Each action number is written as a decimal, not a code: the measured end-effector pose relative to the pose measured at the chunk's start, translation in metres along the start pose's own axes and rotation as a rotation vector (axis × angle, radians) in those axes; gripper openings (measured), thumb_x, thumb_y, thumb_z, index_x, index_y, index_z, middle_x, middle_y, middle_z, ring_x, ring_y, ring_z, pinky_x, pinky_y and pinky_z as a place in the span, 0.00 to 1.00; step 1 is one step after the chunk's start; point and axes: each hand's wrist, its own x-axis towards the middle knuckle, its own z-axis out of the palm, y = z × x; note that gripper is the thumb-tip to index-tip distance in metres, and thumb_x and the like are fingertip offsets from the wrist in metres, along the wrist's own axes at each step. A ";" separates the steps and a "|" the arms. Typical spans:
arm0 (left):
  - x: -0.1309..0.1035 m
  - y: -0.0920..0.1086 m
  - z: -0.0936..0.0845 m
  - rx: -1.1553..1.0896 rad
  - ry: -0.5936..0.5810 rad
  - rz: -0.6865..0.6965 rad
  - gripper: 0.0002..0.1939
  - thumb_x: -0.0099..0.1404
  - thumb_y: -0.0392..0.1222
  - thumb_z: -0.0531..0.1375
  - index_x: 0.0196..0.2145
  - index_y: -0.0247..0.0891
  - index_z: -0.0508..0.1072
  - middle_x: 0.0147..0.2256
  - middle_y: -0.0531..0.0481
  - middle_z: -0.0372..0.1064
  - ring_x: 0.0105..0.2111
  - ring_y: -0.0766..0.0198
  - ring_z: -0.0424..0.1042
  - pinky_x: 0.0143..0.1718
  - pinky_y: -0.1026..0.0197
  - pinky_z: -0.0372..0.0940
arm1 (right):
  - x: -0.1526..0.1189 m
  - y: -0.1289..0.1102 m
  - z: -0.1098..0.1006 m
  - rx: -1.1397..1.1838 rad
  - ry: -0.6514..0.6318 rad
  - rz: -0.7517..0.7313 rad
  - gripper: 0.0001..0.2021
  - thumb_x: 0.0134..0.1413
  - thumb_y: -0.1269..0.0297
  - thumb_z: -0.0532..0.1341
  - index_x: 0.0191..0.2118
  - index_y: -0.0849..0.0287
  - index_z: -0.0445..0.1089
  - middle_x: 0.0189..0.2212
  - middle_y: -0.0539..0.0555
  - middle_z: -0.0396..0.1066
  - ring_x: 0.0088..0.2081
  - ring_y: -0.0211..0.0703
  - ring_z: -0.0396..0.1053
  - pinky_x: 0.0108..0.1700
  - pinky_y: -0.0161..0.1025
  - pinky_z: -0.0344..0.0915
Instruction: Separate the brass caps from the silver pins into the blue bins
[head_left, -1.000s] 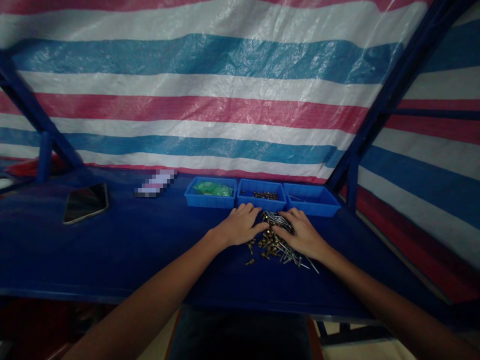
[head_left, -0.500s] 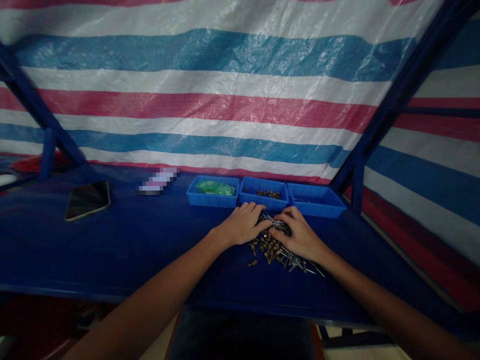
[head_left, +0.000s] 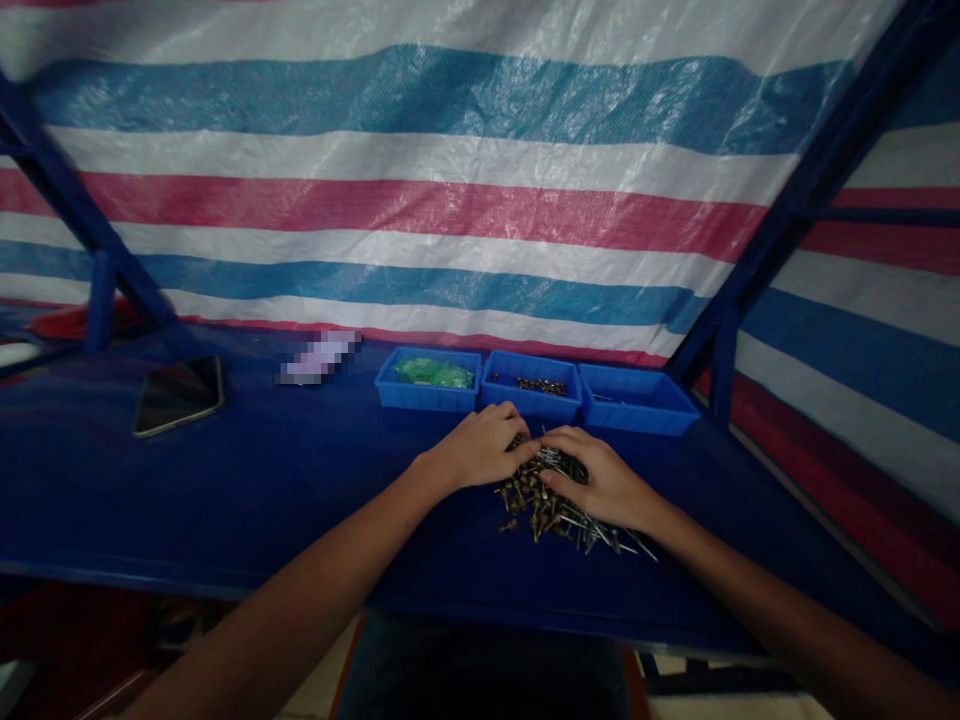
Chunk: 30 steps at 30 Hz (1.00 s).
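Note:
A mixed pile of brass-coloured fittings (head_left: 538, 505) and thin silvery pins (head_left: 592, 528) lies on the blue table (head_left: 300, 500). My left hand (head_left: 489, 447) rests at the pile's upper left, its fingers curled at the edge of the pieces. On the upper right, my right hand (head_left: 596, 474) reaches over the pins with thumb and fingers apart. Both hands touch the pile, and their fingertips nearly meet. Whether either hand grips single pieces is hard to make out.
Behind the pile stand three blue trays: the left one (head_left: 427, 400) holds green packets (head_left: 435, 373), the middle one (head_left: 532, 401) small brass parts, the right one (head_left: 641, 415) a few thin pins. A dark phone (head_left: 180, 395) and a blurred flat object (head_left: 319, 358) lie left.
My right hand's fingers have come down and closer to my left hand over the pile. My left hand's fingers are curled more. The view has shifted slightly.

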 end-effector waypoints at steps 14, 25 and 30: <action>-0.001 -0.012 0.000 -0.052 0.050 -0.027 0.12 0.64 0.34 0.51 0.39 0.37 0.74 0.39 0.46 0.70 0.39 0.59 0.71 0.43 0.57 0.66 | 0.039 0.025 -0.009 -0.181 -0.083 -0.070 0.14 0.52 0.78 0.56 0.38 0.57 0.76 0.34 0.54 0.69 0.36 0.41 0.69 0.42 0.41 0.67; -0.002 -0.009 0.000 -0.029 0.060 -0.003 0.14 0.65 0.32 0.50 0.42 0.37 0.73 0.41 0.45 0.71 0.45 0.57 0.70 0.49 0.54 0.65 | 0.024 0.020 -0.004 -0.151 0.128 0.006 0.08 0.56 0.76 0.52 0.33 0.58 0.65 0.30 0.52 0.67 0.35 0.42 0.66 0.39 0.40 0.62; 0.000 -0.006 0.000 -0.045 0.147 0.009 0.13 0.68 0.36 0.50 0.44 0.36 0.72 0.41 0.44 0.72 0.44 0.56 0.70 0.50 0.52 0.65 | 0.025 0.015 -0.009 -0.112 0.215 -0.024 0.09 0.56 0.75 0.52 0.33 0.58 0.67 0.32 0.54 0.67 0.35 0.42 0.66 0.40 0.41 0.63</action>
